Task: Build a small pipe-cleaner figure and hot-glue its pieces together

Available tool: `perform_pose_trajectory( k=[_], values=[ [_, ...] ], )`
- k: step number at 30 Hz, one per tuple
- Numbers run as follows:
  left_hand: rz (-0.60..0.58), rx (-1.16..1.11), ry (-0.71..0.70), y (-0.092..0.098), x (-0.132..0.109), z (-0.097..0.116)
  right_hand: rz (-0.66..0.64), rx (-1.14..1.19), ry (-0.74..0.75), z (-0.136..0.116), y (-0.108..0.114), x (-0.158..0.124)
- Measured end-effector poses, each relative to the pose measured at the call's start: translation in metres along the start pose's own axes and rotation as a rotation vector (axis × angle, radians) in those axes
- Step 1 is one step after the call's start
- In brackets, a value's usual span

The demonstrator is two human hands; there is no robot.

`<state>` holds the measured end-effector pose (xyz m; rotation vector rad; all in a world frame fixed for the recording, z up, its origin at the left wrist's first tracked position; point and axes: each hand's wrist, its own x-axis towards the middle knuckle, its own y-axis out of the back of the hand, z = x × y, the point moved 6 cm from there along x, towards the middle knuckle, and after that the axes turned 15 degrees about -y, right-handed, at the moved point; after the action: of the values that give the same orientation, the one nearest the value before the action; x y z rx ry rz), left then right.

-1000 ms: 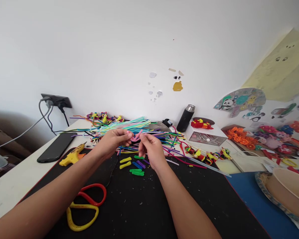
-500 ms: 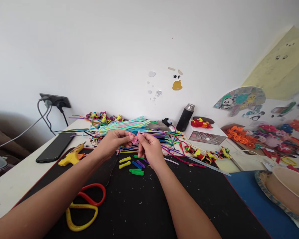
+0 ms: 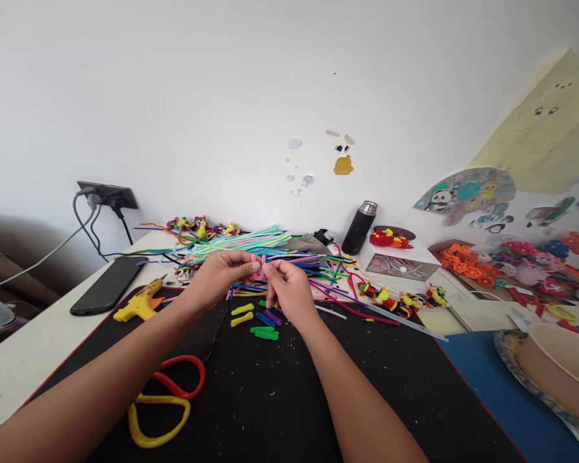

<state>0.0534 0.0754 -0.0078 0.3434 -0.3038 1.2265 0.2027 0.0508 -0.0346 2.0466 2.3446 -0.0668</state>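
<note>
A pink pipe cleaner (image 3: 259,275), bent into a small looped shape, is pinched between both hands above the mat. My left hand (image 3: 226,276) grips its left side with thumb and forefinger. From the other side, my right hand (image 3: 289,289) is closed on it, the fingertips almost meeting the left ones. Just below lie short folded pipe cleaner pieces: yellow ones (image 3: 242,314), blue and purple ones (image 3: 269,318) and green ones (image 3: 265,332). Behind the hands spreads a heap of long pipe cleaners (image 3: 251,243) in many colours.
Scissors (image 3: 186,386) with red and yellow handles lie under my left forearm. A yellow glue gun (image 3: 139,302) and a black phone (image 3: 107,286) are at left. Further back stand a black bottle (image 3: 359,228) and a white box (image 3: 400,263); small colourful figures (image 3: 400,299) lie at right.
My right fingers have shifted slightly left, closer to the left fingertips. The pink pipe cleaner's upright end looks shorter and more curled in now.
</note>
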Motion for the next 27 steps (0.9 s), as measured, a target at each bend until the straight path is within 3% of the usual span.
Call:
perform_pose_trajectory(
  k=[6,11,17,27],
  values=[
    [0.089,0.038,-0.001,0.005,0.001,0.004,0.000,0.084,-0.016,0.002,-0.001,0.001],
    [0.091,0.047,-0.025,0.003,0.000,0.008,-0.010,0.105,-0.034,0.002,-0.004,0.000],
    [0.083,-0.025,-0.012,-0.001,-0.003,0.004,0.087,0.122,-0.030,0.001,0.003,0.001],
    [-0.183,-0.138,0.181,-0.020,-0.012,-0.022,0.087,0.191,-0.029,0.006,0.006,0.004]
  ],
)
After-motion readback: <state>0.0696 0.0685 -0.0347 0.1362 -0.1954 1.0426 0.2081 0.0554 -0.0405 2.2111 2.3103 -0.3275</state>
